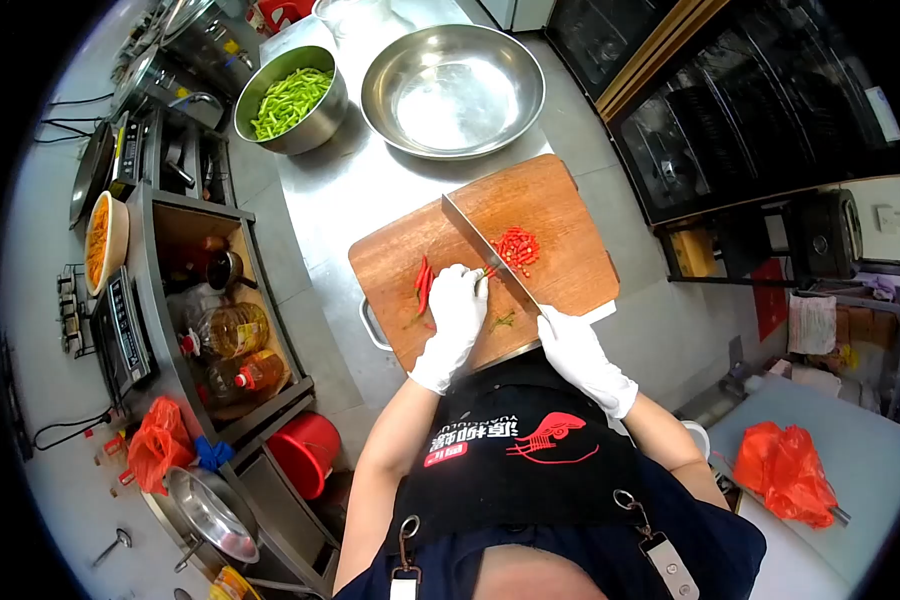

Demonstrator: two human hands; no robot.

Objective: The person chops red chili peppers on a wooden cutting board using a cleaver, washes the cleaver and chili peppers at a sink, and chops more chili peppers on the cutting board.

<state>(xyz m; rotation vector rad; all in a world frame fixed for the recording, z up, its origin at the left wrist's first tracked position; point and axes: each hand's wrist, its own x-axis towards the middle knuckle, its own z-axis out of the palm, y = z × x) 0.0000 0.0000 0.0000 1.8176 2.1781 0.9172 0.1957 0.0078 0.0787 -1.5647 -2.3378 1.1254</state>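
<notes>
A wooden cutting board (400,255) lies on the steel table in front of me. My right hand (576,346), in a white glove, grips the handle of a broad kitchen knife (490,255), whose blade slants across the board. Just left of the blade, my gloved left hand (458,305) is closed on a red chili pepper (487,271) against the board. Chopped red chili (517,250) sits in a pile right of the blade. Whole red chilies (424,285) rest left of my left hand. Green stem bits (505,320) lie near the board's front edge.
Behind the board stand a wide steel basin (453,140) and a steel bowl (320,125) with cut green vegetables. Left are a shelf unit (235,225) with oil bottles and a red bucket (305,455). A red plastic bag (785,475) lies on the right-hand counter.
</notes>
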